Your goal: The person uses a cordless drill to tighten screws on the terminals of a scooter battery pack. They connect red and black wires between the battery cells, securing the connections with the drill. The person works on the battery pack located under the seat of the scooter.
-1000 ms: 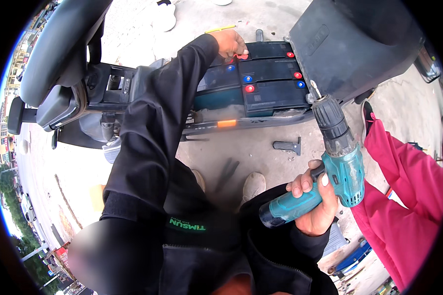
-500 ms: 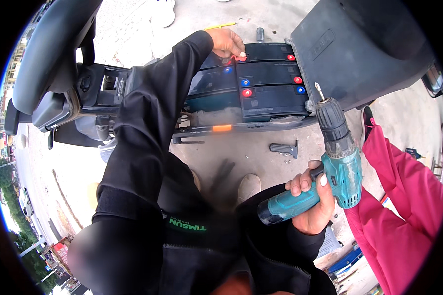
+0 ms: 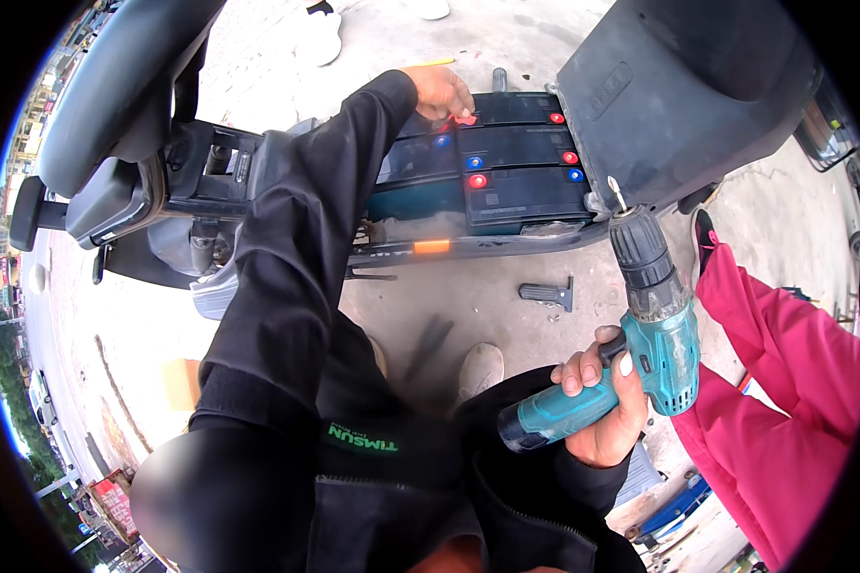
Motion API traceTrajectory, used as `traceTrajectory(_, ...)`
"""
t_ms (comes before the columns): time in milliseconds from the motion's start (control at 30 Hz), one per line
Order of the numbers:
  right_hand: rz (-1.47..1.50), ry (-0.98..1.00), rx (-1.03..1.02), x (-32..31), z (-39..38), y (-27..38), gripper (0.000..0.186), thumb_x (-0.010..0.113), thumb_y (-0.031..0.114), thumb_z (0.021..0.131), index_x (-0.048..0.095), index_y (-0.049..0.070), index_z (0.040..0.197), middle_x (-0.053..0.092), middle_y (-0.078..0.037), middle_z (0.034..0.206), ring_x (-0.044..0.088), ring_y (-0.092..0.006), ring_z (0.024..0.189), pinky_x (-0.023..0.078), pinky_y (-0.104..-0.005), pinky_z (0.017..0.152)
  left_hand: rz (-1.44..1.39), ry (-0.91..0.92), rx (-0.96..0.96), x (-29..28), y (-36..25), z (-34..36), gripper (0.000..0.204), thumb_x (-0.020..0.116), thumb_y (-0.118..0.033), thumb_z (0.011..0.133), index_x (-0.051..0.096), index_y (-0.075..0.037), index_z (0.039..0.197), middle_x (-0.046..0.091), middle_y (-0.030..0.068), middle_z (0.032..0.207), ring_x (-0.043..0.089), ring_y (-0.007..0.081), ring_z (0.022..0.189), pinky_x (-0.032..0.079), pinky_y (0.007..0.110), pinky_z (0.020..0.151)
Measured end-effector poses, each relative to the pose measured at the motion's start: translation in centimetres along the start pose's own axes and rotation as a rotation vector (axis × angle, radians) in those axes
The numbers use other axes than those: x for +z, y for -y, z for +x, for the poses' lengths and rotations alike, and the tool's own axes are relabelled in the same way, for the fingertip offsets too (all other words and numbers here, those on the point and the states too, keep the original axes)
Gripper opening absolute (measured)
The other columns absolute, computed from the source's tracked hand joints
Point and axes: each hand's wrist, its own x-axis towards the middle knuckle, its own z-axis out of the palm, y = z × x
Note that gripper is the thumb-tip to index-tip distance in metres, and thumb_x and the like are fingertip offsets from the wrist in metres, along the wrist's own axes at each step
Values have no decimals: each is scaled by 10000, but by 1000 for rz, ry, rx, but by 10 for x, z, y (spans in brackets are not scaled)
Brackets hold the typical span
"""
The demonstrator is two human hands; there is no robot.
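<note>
The person's left arm, in its black sleeve (image 3: pixel 287 258), is reaching up and across the scooter (image 3: pixel 506 243). The elbow is bending a little. The left hand (image 3: pixel 441 93) is hanging over the far side of the black batteries (image 3: pixel 521 143), with its back facing up and its fingers bending down to the right. The fingertips are bunching close together at a small red piece (image 3: pixel 465 120). I cannot tell if they are pinching it or just touching it.

The right arm is bending close to the person's body. The right hand (image 3: pixel 604 411) is turning its palm up and wrapping its fingers around the grip of a blue-green cordless drill (image 3: pixel 664 353). The thumb is lying along the right side, and one finger is resting by the black trigger (image 3: pixel 612 348). The drill is pointing away from the person, and its bit (image 3: pixel 616 194) is leaning a bit left.

The batteries are sitting side by side in the scooter's floor, beside a big dark plastic part (image 3: pixel 678 105). They are showing round red tops (image 3: pixel 478 180) and blue tops (image 3: pixel 475 163). A black foot peg (image 3: pixel 547 294) is lying on the ground on the near side. Someone in pink trousers (image 3: pixel 774 325) is standing at the right.
</note>
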Motion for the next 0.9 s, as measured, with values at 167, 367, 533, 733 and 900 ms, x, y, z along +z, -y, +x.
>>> traceTrajectory(167,18,30,56,-2,7,0,371,577,309,963,524,8,1173,517,-35,729,540,-180,649,466,-375,698,112,35,-93,2,-17,-4,262,732,-164,811,717,-104,1065,630,-38,837,514,68,615,469,230,606)
traceTrajectory(367,57,-14,20,-4,15,0,395,620,278,919,521,-11,1171,544,-69,759,556,-206,681,492,-388,707,103,4,1,5,-11,-11,252,691,-148,818,714,-85,1060,613,-35,804,496,61,605,449,223,574)
traceTrajectory(533,127,2,71,4,12,-1,356,591,281,954,526,9,1174,528,-43,754,545,-184,682,482,-381,709,122,-34,10,5,0,-3,294,667,-136,839,704,-54,1119,585,-36,779,433,58,558,393,206,510)
traceTrajectory(733,105,48,-25,-4,-10,1,340,546,296,992,502,22,1189,492,-27,747,524,-165,659,464,-379,710,1,43,5,0,-1,2,342,682,-114,844,683,-2,1166,571,-20,759,439,63,540,365,209,466)
traceTrajectory(900,138,-22,-30,-5,4,2,331,536,293,997,501,24,1188,485,-24,750,517,-161,658,462,-372,708,156,1,-66,2,-17,-3,326,727,-212,816,709,-103,1122,651,-8,891,538,77,662,492,260,638)
